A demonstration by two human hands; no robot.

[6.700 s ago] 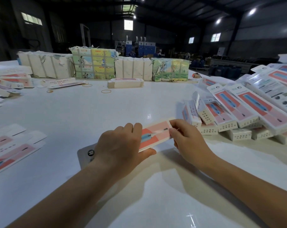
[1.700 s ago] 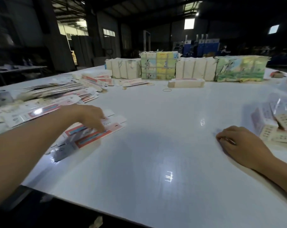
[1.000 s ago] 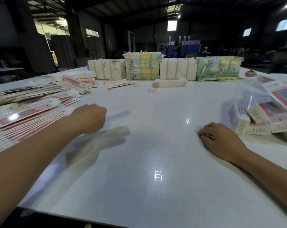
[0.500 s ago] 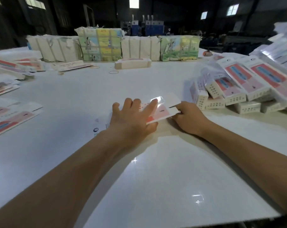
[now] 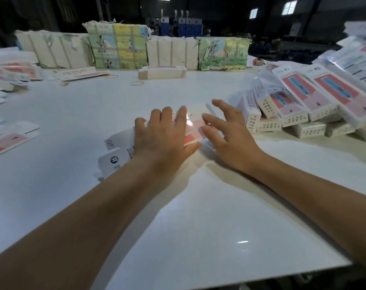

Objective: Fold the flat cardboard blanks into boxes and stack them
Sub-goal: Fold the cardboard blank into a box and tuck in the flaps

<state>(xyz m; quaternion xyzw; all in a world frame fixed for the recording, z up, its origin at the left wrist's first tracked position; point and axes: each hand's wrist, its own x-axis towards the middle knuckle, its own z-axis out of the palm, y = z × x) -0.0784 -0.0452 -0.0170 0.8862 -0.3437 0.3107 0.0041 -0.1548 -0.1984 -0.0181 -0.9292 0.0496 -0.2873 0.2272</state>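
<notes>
A flat cardboard blank [image 5: 193,132], pink and white with white end flaps, lies on the white table [image 5: 198,227] in front of me. My left hand [image 5: 163,139] lies on it with straight fingers and presses it down, covering its middle. My right hand [image 5: 228,132] hovers at the blank's right end with fingers spread and holds nothing. A heap of folded boxes [image 5: 303,105] lies to the right.
More flat blanks [image 5: 8,139] lie at the left edge. Bundled stacks of wrapped packs [image 5: 119,47] line the far side, with one long box [image 5: 162,72] and rubber bands [image 5: 137,83] before them. The table's near edge runs bottom right.
My left hand fetched a blank from the left pile and brought it to the middle. In the last half second my right hand lifted off the blank's end and spread its fingers.
</notes>
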